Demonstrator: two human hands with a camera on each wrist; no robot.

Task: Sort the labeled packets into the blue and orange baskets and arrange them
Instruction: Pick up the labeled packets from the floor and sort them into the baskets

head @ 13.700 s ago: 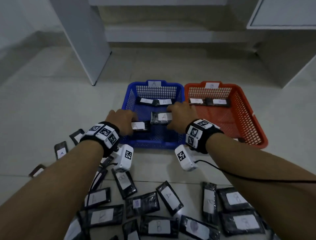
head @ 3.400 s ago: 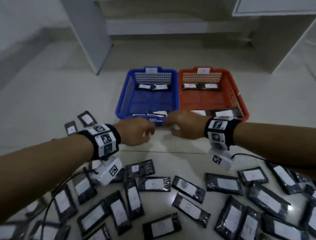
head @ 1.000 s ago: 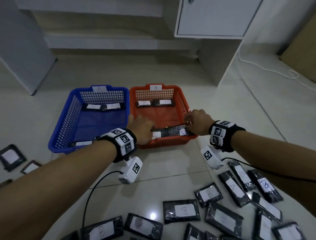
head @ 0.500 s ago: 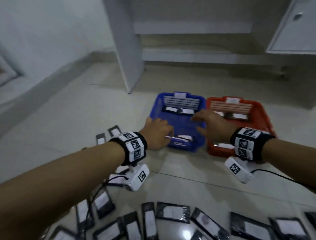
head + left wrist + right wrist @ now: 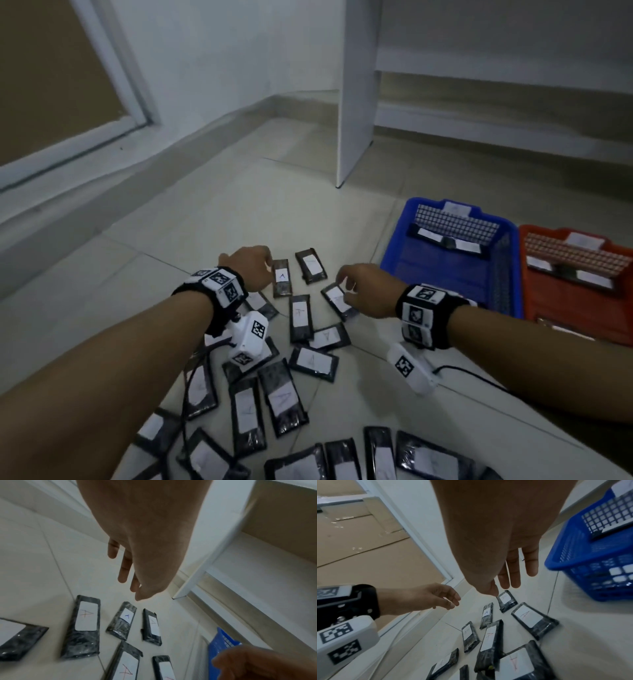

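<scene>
Black packets with white labels, several marked A, lie scattered on the tiled floor. My left hand (image 5: 264,271) hovers open just over one small packet (image 5: 282,281), fingers hanging loose, holding nothing (image 5: 130,588). My right hand (image 5: 343,285) is open too, fingers drooping above another packet (image 5: 337,300) marked A (image 5: 532,619). To the right stands the blue basket (image 5: 506,270) with packets along its far wall and near edge. Beside it is the orange basket (image 5: 582,301), also with packets.
More packets (image 5: 281,401) crowd the floor under and behind my forearms. A white furniture panel (image 5: 356,102) stands on the floor behind the baskets. A wall skirting (image 5: 102,192) runs along the left. The wrist-camera cables (image 5: 479,377) trail over the floor.
Both hands have left the blue basket and swung left to the floor packets. The head view turned left, so the baskets now sit at the right edge.
</scene>
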